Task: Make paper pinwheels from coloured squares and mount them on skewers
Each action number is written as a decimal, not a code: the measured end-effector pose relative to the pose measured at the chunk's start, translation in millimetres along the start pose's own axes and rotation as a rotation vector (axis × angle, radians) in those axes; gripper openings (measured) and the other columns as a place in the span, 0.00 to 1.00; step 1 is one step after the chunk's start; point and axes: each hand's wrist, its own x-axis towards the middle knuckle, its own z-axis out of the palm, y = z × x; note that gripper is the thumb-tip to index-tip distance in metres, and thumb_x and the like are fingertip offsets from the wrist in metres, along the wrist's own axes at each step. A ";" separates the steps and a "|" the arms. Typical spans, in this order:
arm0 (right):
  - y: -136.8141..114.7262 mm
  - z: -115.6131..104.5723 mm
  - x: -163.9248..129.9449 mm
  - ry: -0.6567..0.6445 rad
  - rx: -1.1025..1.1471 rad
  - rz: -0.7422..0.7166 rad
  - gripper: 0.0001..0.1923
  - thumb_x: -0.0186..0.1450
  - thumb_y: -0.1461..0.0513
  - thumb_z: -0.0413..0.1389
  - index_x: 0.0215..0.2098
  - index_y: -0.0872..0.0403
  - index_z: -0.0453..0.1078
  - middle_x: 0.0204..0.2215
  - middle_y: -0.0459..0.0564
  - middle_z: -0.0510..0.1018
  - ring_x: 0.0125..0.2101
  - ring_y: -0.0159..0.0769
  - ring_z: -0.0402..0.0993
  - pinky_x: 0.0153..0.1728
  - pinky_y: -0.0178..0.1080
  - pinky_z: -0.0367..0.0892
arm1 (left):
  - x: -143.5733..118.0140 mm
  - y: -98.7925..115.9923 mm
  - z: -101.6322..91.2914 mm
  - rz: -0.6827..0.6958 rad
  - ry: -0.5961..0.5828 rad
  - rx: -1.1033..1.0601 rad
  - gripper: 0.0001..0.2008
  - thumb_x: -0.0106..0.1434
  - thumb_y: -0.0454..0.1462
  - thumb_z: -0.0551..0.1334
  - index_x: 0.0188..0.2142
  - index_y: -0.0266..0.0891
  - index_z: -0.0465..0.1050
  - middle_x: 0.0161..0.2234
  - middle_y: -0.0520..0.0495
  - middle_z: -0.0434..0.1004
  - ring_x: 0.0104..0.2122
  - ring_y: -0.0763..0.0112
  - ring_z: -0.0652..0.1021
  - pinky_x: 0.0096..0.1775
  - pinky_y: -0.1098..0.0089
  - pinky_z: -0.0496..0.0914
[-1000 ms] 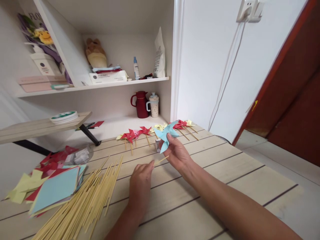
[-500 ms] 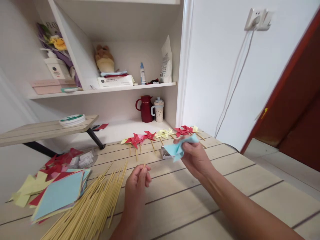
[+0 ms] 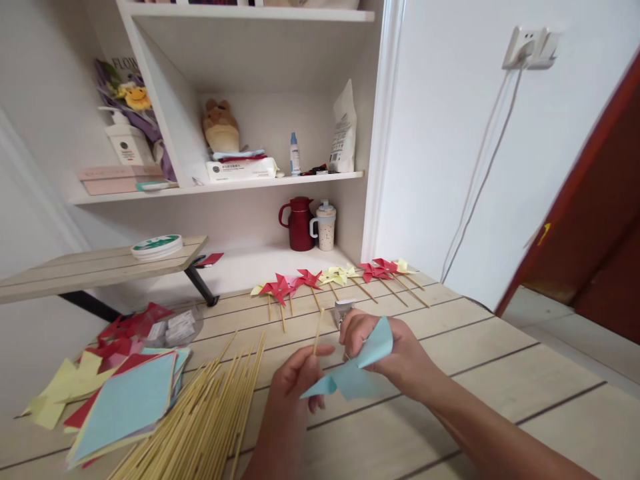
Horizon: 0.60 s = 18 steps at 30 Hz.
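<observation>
My left hand [image 3: 300,377] is closed round a thin wooden stick [image 3: 318,332], whose tip points up past the thumb. In my right hand [image 3: 395,350] is a light blue paper pinwheel [image 3: 373,350], pinched between the fingers with its blades spread toward the left hand. One blade reaches in front of the left fingers; whether it touches them I cannot tell. Just behind the right hand stands a small box [image 3: 344,309], partly covered by the fingers. Beyond it lie several finished pinwheels on sticks, among them a red one [image 3: 280,288] and a yellow one [image 3: 339,275].
A bundle of loose sticks [image 3: 200,413] lies left of my left hand. Farther left are stacked paper squares [image 3: 127,400], a yellow cut paper piece [image 3: 70,387] and a plastic-wrapped pack [image 3: 177,328]. A low wooden stand [image 3: 100,267], a red jug [image 3: 301,225] and a cup [image 3: 326,228] are behind.
My right hand has brought the blue pinwheel down and nearer to my left hand. The left hand has shifted right, and its stick now shows upright. The camera view has shifted slightly.
</observation>
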 end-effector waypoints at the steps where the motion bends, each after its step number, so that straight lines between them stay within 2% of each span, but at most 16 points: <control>1: 0.2 -0.2 0.0 0.000 -0.015 -0.011 0.02 0.58 0.61 0.66 0.28 0.48 0.77 0.26 0.48 0.75 0.33 0.41 0.70 0.35 0.43 0.66 | 0.0 0.3 0.4 0.012 0.014 0.025 0.18 0.59 0.51 0.63 0.38 0.41 0.81 0.18 0.53 0.65 0.19 0.75 0.64 0.24 0.73 0.59; 6: -0.6 -0.8 -0.2 0.033 -0.062 -0.095 0.03 0.58 0.61 0.66 0.30 0.49 0.77 0.26 0.49 0.75 0.34 0.41 0.70 0.36 0.43 0.67 | -2.5 5.3 1.9 0.098 0.079 0.140 0.11 0.56 0.42 0.64 0.34 0.40 0.82 0.17 0.52 0.69 0.19 0.74 0.66 0.24 0.73 0.61; 9: -3.0 0.3 -0.6 0.076 -0.073 -0.157 0.04 0.57 0.62 0.67 0.30 0.49 0.77 0.24 0.48 0.75 0.33 0.40 0.70 0.36 0.43 0.66 | -7.5 6.7 4.5 0.149 0.084 0.214 0.12 0.56 0.37 0.61 0.35 0.40 0.83 0.19 0.51 0.73 0.20 0.74 0.66 0.24 0.75 0.63; 13: -5.2 2.7 -1.7 0.077 -0.099 -0.183 0.03 0.59 0.64 0.66 0.30 0.49 0.77 0.26 0.48 0.77 0.34 0.40 0.71 0.36 0.43 0.66 | -14.8 5.7 10.8 0.254 0.142 0.263 0.13 0.57 0.37 0.59 0.34 0.41 0.83 0.22 0.50 0.77 0.21 0.74 0.69 0.25 0.75 0.65; 18: -5.9 4.5 -1.8 0.075 -0.122 -0.219 0.05 0.58 0.66 0.66 0.30 0.49 0.78 0.26 0.49 0.78 0.35 0.40 0.71 0.36 0.43 0.67 | -19.4 5.8 15.4 0.308 0.266 0.302 0.12 0.55 0.36 0.60 0.32 0.43 0.84 0.23 0.51 0.78 0.24 0.71 0.74 0.28 0.74 0.68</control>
